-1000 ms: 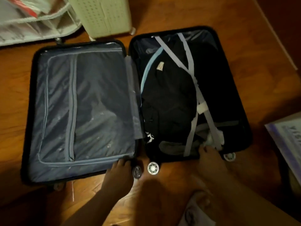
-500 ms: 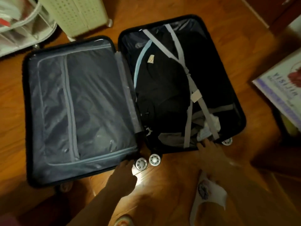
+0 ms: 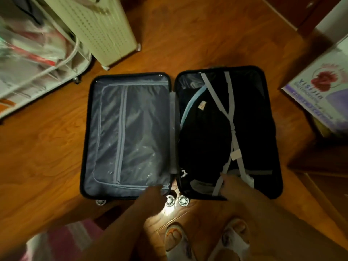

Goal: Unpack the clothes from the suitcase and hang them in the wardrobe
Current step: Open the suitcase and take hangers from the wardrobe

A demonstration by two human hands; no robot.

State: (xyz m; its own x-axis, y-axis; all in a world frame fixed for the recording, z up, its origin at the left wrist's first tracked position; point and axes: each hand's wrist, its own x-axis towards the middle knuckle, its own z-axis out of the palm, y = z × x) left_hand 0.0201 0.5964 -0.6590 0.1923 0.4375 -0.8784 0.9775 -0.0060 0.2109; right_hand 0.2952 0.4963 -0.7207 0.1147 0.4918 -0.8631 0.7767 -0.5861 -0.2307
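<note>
A black suitcase [image 3: 85, 140] lies open flat on the wooden floor. Its left half is closed off by a zipped grey lining panel [image 3: 130, 132]. In the right half, dark folded clothes [image 3: 205, 136] lie under crossed grey straps [image 3: 232, 129] joined by a buckle. My left hand [image 3: 152, 198] rests at the near edge of the left half, by the wheels, fingers relaxed. My right hand [image 3: 234, 187] reaches into the near end of the right half and touches the lower strap; whether it pinches the strap is unclear.
A cream perforated bin [image 3: 98, 29] and a white wheeled rack [image 3: 37, 59] with bagged items stand at the far left. A printed cardboard box [image 3: 323, 91] sits to the right. My slippered feet [image 3: 205, 240] are just in front of the suitcase wheels.
The view has pulled back and up, showing my feet. My right hand has moved further in, onto the strap. My left hand stays at the left half's near edge.
</note>
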